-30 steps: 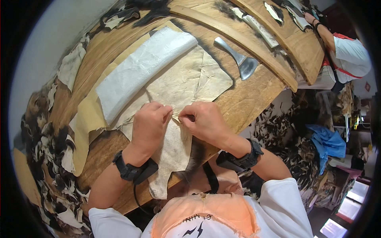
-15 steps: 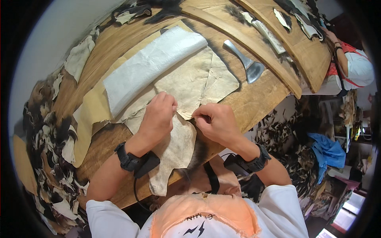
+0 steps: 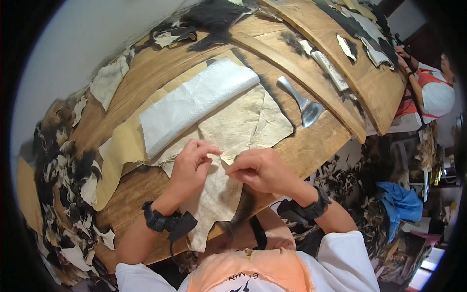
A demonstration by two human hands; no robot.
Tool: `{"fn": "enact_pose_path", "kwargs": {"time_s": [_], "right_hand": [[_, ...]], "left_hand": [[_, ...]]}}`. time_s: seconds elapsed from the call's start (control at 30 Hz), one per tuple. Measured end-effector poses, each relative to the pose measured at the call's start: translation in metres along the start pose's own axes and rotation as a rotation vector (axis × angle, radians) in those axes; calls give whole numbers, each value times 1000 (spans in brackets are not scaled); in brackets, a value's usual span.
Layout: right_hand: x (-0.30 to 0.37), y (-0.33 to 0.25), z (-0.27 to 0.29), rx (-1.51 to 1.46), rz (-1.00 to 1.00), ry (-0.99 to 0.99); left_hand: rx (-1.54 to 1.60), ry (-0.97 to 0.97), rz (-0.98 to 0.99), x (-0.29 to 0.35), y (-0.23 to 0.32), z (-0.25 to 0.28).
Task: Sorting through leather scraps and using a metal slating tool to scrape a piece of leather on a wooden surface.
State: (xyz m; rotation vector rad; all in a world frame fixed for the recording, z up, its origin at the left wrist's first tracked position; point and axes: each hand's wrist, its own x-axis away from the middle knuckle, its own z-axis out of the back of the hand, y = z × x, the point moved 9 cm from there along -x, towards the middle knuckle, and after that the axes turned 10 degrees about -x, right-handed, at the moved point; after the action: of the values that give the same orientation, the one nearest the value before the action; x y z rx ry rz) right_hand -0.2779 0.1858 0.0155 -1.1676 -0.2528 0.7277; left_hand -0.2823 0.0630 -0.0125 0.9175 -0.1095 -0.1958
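A pale fur hide [image 3: 243, 121] lies skin side up on the wooden table, dark hair showing along its edges. Its narrow lower flap [image 3: 216, 204] hangs over the near table edge. Over the flap is my left hand [image 3: 191, 168], its index finger stretched to the right and a gap between finger and thumb. Facing it, my right hand [image 3: 260, 169] has thumb and fingertips pinched together just above the hide; what they hold is too small to make out. A folded white sheet [image 3: 194, 107] rests on the hide, with yellowish paper [image 3: 121, 148] beneath it.
A metal axe-like blade [image 3: 311, 114] lies right of the hide, beside a long wooden strip [image 3: 301, 82]. Fur scraps [image 3: 63, 190] are heaped along the left. Another person [image 3: 435, 92] is at the far right. A blue plastic bag [image 3: 401, 204] sits among scraps below the table.
Both hands have shifted down in the view. The left fingers have loosened from a tight pinch and spread. My right fingertips have moved from the hide's notch to over the flap.
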Motion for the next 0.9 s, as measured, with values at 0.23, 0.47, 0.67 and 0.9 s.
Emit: {"fn": "enact_pose_path", "kwargs": {"time_s": [0.23, 0.47, 0.67, 0.9], "right_hand": [[-3, 43, 5, -122, -305, 221], [-1, 37, 0, 15, -227, 153], [0, 42, 7, -241, -333, 273], [2, 43, 6, -67, -293, 247]], "left_hand": [[184, -85, 109, 10, -22, -17], [163, 30, 198, 4, -14, -4], [188, -27, 125, 9, -15, -13], [237, -7, 177, 10, -16, -13]]}}
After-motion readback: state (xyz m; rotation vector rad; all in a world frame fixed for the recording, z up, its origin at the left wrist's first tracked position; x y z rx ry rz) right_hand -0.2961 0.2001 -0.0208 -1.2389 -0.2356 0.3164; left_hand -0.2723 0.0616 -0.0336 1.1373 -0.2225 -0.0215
